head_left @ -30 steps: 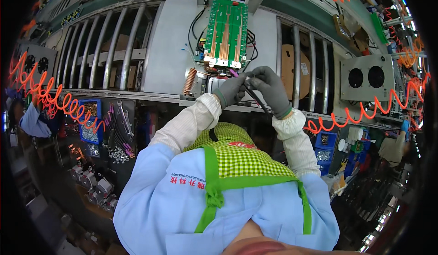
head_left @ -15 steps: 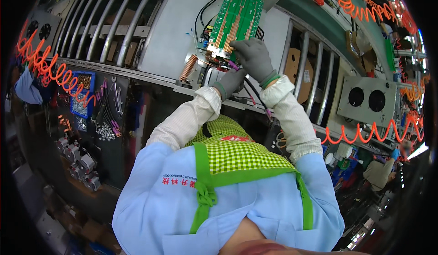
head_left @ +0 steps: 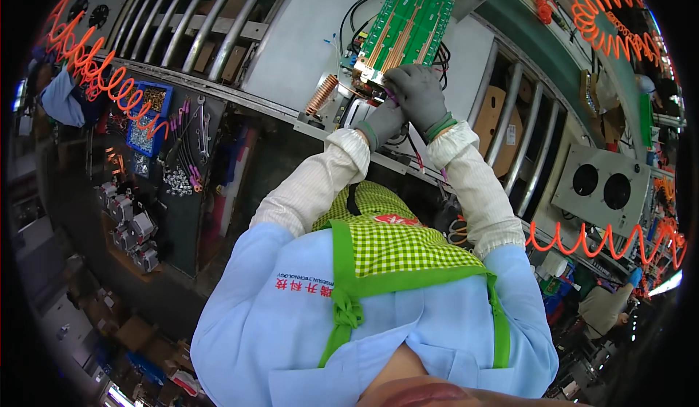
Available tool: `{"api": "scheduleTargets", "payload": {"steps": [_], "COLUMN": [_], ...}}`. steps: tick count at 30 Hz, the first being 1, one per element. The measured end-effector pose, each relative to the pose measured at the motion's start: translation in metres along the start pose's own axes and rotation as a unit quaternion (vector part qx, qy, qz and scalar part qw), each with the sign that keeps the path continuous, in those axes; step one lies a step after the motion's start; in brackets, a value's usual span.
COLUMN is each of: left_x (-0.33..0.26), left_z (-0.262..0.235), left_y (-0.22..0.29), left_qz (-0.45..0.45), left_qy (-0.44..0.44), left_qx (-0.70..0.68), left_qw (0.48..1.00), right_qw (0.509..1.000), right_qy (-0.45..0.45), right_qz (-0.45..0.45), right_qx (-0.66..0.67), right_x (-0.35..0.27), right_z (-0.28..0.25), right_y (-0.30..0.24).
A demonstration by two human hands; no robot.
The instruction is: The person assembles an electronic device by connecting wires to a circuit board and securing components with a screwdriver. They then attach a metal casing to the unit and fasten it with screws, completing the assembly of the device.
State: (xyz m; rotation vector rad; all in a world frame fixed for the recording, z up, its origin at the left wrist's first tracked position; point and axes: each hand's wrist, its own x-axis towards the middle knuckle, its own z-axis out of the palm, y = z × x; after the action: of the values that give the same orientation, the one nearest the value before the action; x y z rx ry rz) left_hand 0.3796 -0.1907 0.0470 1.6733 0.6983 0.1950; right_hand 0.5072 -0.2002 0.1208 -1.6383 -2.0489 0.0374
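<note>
Head view shows two hands in grey gloves up at a green circuit board (head_left: 404,28). This board stands on a grey metal panel (head_left: 306,50) that lies on a roller table (head_left: 196,39). Both hands are at the board's near edge. On the right hand (head_left: 416,95), the fingers are curled together on small parts at that edge; what they pinch is too small to tell. Just beside it and lower is the left hand (head_left: 382,121), its fingers bent against the panel, so I cannot tell its grip. A copper coil (head_left: 321,95) sits near the left hand. Black wires (head_left: 357,10) loop beside the board.
</note>
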Motion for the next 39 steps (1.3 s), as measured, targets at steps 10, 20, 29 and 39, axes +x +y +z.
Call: {"api": "scheduleTargets", "payload": {"steps": [10, 20, 29, 39], "left_x": [0.008, -0.004, -0.009, -0.003], "left_z": [0.0, 0.014, 0.03, 0.063], "left_y": [-0.016, 0.016, 0.019, 0.008], "left_qz": [0.123, -0.108, -0.09, -0.003], "left_qy": [0.004, 0.088, 0.152, 0.278], "left_qx": [0.155, -0.245, -0.288, -0.332], "left_qw": [0.98, 0.96, 0.941, 0.902], "right_qw": [0.993, 0.996, 0.991, 0.982], "right_qy": [-0.09, -0.07, -0.134, -0.127], "right_qz": [-0.062, -0.045, -0.021, -0.05], "right_qx": [-0.044, 0.012, 0.002, -0.132], "right_x": [0.011, -0.002, -0.002, 0.0], "right_z": [-0.002, -0.014, -0.013, -0.013], "right_y": [-0.001, 0.001, 0.003, -0.01]}}
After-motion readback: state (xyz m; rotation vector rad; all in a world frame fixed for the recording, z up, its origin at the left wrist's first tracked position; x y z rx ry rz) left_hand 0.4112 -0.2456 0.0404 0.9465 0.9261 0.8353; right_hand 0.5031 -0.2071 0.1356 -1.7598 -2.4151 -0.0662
